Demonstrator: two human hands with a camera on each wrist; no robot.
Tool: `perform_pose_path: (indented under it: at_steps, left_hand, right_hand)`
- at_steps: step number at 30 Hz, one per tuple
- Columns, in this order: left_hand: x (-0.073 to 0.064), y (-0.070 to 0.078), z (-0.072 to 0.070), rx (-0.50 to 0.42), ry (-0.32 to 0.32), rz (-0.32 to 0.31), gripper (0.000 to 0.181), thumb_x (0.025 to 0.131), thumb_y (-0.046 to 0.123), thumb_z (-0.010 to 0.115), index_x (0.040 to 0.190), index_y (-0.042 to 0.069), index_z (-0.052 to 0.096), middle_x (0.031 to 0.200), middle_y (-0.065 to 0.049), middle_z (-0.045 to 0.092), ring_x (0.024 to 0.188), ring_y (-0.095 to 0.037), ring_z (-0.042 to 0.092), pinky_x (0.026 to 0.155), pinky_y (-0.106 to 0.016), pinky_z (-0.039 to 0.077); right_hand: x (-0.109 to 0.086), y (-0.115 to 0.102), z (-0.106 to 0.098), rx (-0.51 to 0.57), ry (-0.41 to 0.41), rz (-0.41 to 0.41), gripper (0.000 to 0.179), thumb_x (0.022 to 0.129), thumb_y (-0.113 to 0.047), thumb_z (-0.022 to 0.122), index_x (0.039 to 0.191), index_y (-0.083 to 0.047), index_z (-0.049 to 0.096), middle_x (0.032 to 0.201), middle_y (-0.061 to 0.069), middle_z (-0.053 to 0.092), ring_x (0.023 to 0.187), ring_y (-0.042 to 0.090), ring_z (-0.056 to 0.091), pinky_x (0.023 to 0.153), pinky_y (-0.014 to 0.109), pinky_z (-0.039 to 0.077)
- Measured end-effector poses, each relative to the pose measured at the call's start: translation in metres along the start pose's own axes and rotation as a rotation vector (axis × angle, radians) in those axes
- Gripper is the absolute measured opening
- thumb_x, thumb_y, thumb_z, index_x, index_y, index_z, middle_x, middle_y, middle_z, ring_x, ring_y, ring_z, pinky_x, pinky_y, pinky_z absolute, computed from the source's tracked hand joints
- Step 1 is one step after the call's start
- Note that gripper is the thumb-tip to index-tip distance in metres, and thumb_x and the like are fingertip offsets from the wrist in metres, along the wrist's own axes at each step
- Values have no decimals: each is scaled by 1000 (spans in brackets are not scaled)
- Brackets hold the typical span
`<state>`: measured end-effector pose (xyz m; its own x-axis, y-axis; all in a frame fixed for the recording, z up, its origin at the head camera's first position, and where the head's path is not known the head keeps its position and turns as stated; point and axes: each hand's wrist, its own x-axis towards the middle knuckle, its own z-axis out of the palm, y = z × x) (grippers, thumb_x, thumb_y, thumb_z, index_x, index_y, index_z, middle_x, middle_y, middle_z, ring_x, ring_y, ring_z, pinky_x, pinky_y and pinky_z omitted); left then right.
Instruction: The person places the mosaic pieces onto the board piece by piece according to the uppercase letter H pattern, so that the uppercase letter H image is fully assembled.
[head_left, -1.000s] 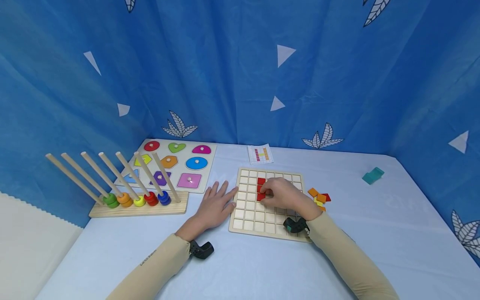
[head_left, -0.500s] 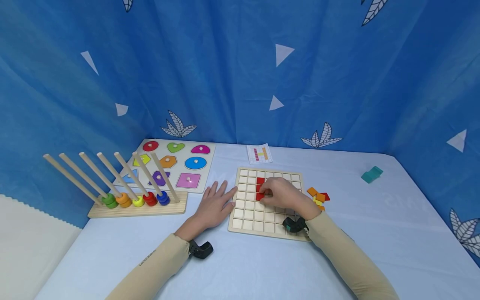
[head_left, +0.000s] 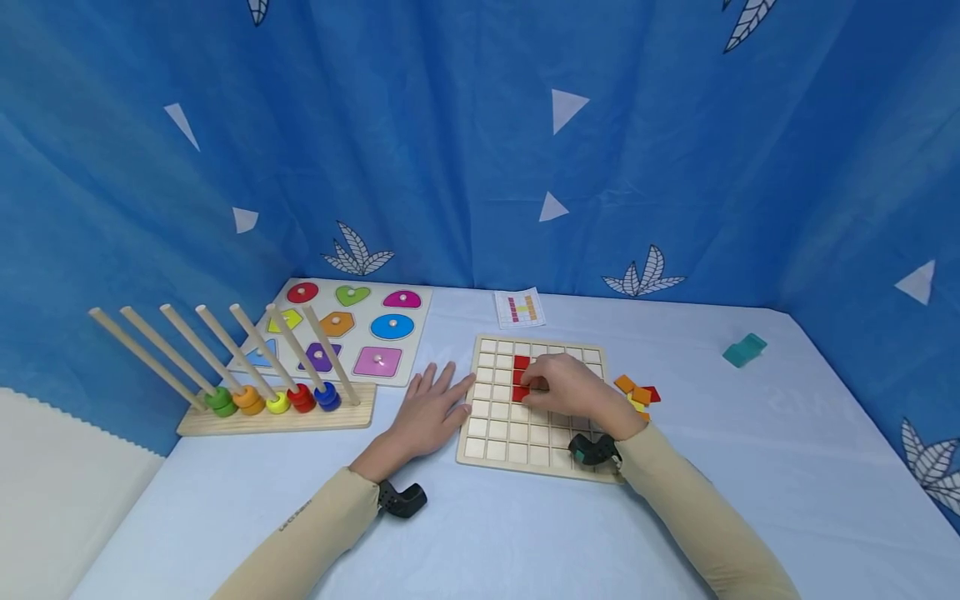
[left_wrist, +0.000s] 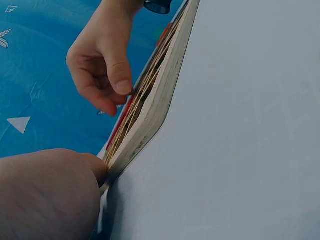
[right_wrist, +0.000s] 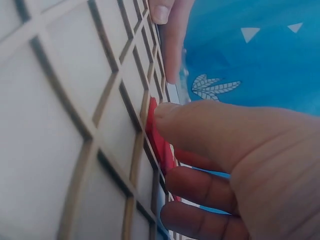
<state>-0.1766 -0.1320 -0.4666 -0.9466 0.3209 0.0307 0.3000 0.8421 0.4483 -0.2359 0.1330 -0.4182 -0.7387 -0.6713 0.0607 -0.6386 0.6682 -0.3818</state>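
A square wooden grid board (head_left: 497,450) lies on the table, with a column of red square tiles (head_left: 521,377) in its upper middle. Over that column is my right hand (head_left: 566,387), thumb and forefinger pinching the lowest red tile (right_wrist: 152,120) at its cell. The other right fingers are curled, seen in the right wrist view; part of the board is hidden under this hand. My left hand (head_left: 430,414) lies palm down with fingers spread, its forefinger and thumb tips at the board's left edge. In the left wrist view the board's side edge (left_wrist: 170,75) shows.
Loose orange, yellow and red tiles (head_left: 641,397) lie right of the board. A printed pattern card (head_left: 520,308) sits behind it. At left are a peg stand with coloured rings (head_left: 277,421) and a shape puzzle (head_left: 416,333). A teal object (head_left: 745,350) lies at far right.
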Motion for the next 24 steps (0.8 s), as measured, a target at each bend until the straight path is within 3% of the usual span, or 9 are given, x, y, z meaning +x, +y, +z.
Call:
perform_pose_path:
  at_steps: [8,15,24]
  left_hand:
    - [0,0,0,-6,5,1,56,105,39,47,157,19,42,168,-19,26,158,-47,10,126,-64,10]
    - [0,1,-1,-7,6,-1,56,105,38,48,157,20,43,168,-19,26,158,-47,10,126,-64,10]
    - [0,1,2,3,11,-2,56,104,37,48,157,19,43,168,-19,27,158,-47,10,126,-65,10]
  right_hand:
    - [-14,8,-15,-21,28,72,21,87,-20,81,104,-8,79,93,1,73,80,12,60,74,29,54]
    - [-32,28,-29,-21,56,131,25,85,-18,82,106,-4,78,91,5,73,78,15,61,73,31,56]
    - [-62,51,-47,-15,59,281,30,86,-17,80,111,-1,75,89,6,69,73,16,55,62,26,50]
